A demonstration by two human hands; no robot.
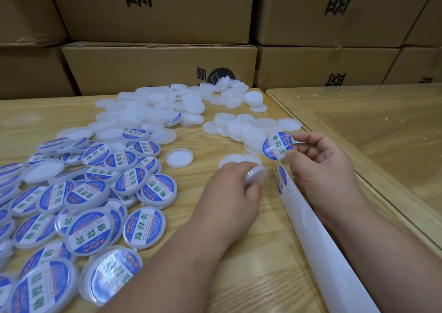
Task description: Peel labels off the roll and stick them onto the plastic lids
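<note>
Pinching a round blue-and-white label [277, 146] by its right edge, the right hand [320, 162] holds it up off the table [239, 253], thumb and fingers curled around the glossy sticker. It sits just above the near end of the backing strip [308, 229], a long, smooth, translucent white band that runs along the table's right edge toward the camera, with one more blue label [281, 178] showing on it, close to the hand.

Over on the left, the left hand [235, 188] grips a blank white plastic lid [256, 175], a thin round disc, fingers wrapped around it low over the wood-grain tabletop. Another blank lid [239, 159] lies just behind that hand, and a single lid [179, 158] lies rim-up close by.

Far side of the table: a loose heap of plain lids [167, 107], matte and milky. Near left: a spread of labelled lids [91, 212], shiny blue with printed characters, overlapping each other. Brown cardboard boxes [155, 9] stack up behind it all.
</note>
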